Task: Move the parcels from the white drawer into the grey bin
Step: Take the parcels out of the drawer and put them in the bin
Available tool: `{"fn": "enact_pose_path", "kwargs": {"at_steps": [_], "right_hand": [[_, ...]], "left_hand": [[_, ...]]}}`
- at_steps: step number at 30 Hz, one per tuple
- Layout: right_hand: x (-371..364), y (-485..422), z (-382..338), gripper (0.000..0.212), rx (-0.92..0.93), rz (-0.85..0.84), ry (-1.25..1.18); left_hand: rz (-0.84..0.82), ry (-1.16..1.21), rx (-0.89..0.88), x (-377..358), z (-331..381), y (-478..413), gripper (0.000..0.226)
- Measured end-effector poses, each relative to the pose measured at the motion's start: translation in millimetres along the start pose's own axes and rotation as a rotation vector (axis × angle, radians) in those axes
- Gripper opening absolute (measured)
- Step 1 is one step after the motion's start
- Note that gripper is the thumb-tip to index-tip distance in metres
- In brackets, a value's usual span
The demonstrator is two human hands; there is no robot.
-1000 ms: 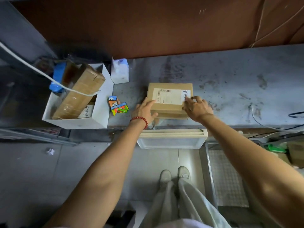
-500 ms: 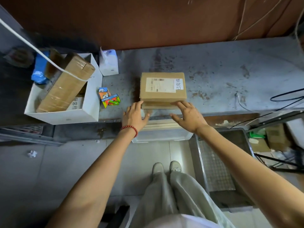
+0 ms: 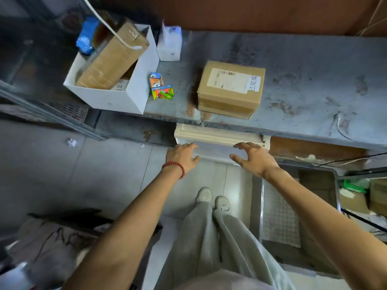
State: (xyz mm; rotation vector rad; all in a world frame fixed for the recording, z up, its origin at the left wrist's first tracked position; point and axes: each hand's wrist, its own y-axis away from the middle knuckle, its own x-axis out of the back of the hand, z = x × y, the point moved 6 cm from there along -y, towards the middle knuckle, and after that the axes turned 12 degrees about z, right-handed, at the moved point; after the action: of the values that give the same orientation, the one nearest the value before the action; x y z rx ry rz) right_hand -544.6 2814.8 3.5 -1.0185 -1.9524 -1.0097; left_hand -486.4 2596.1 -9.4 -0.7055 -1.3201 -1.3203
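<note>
Left hand (image 3: 181, 156) and right hand (image 3: 254, 159), splayed, touch the white drawer (image 3: 216, 148).

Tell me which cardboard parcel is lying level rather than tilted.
The parcel with the white label, out on the grey bench; the taped parcel leans tilted inside the white box.

Both bare forearms reach forward from the lower part of the view and converge toward the middle, palms turned down. The left hand (image 3: 181, 156), with a red bead bracelet (image 3: 174, 167) round its wrist, has its fingers close together and gently curved, thumb pointing inward. The right hand (image 3: 255, 158) has its fingers spread and slightly bent, and both hands lie level just below the near edge of the surface (image 3: 303, 130), holding nothing.
</note>
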Motion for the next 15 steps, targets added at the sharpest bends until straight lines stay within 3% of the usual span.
{"fn": "enact_pose_path", "kwargs": {"at_steps": [6,15], "right_hand": [[-53,3,47,0.058,-0.070,-0.130,-0.001],[-179,-34,143,0.058,-0.188,-0.151,0.046]], "left_hand": [[-0.089,-0.043,0.029,-64,-3,7,0.045],[-0.067,-0.067,-0.013,-204,-45,-58,0.048]]}}
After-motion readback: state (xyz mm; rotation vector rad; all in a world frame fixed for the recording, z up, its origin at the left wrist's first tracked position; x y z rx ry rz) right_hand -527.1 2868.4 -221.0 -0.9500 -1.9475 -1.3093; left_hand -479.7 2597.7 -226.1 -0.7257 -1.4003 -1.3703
